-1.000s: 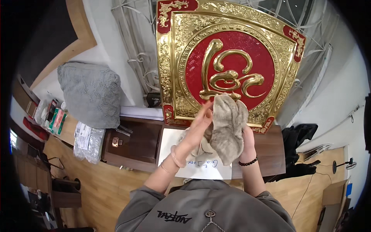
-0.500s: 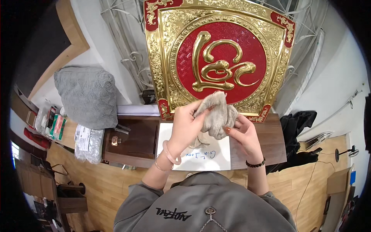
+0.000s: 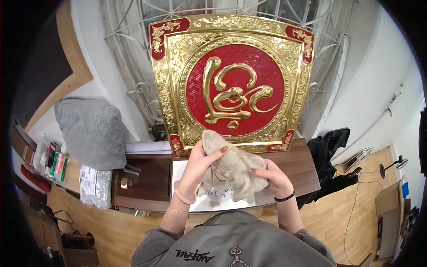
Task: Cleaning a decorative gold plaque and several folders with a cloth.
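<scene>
- One left hand [image 3: 198,163] and one right hand [image 3: 276,179], lower centre
- One beige cloth [image 3: 238,171], centre
- Three bracelets [image 3: 285,197], lower centre
- One gold-and-red panel [image 3: 240,103], upper centre, with four red corners [image 3: 171,34]
- One white sheet [image 3: 224,204], lower centre
- One grey cushion [image 3: 92,133], left
- One plastic-wrapped parcel [image 3: 95,186], lower left

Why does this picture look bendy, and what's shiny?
Head view: the fisheye lens curves straight edges, like the front of the table, and the corners go black; head view: bright glints on the gold panel; head view: the cloth looks dull, without glare.
</scene>
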The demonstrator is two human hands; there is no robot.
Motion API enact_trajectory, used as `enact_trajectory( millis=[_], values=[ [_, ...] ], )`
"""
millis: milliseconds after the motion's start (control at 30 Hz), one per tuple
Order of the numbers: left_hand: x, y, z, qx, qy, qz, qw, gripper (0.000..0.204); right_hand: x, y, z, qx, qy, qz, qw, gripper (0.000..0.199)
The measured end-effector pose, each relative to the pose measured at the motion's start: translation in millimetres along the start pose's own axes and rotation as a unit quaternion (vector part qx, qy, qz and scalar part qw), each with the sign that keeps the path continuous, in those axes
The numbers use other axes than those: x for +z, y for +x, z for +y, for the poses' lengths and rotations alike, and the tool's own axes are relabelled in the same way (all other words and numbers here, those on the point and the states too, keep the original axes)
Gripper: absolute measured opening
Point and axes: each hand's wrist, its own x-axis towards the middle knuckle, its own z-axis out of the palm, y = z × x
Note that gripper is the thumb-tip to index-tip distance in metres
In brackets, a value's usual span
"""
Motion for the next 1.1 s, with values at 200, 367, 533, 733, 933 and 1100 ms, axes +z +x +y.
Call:
enact_trajectory(
  millis=[200, 367, 533, 733, 933, 1100],
  values=[
    [30.6, -0.7, -4.2, 0.349, 0.538, 0.259, 0.722, 0.053, 10.4, -10.0, -21.2, -0.27, -0.513, -0.026, 0.815, 0.024],
    [36.6, 0.1, -23.9, -0.002, 0.274, -0.2, 0.941, 0.048, 19.7, -4.7, -27.6, -0.326, -0.588, 0.0, 0.74, 0.047],
    [37.0, 11.6, -58.2, -0.018, 0.016, 0.031, 0.999, 0.05, 3.6, 23.9, 16.4, -0.369, -0.231, 0.194, 0.879, 0.064],
    [44.8, 19.8, -52.4, -0.02, -0.205, -0.013, 0.978, 0.048, -10.7, 52.6, 32.7, -0.309, -0.401, 0.009, 0.862, 0.057],
    [-77.6, 75.0, 15.4, 0.184, 0.301, 0.142, 0.925, 0.069, -58.2, 83.3, -93.0, -0.331, -0.194, 0.134, 0.913, 0.04],
    [-116.1, 123.9, 64.4, 0.429, 0.481, 0.462, 0.61, 0.09, -69.7, 137.8, -220.4, -0.588, -0.491, 0.379, 0.519, 0.052]
  ],
)
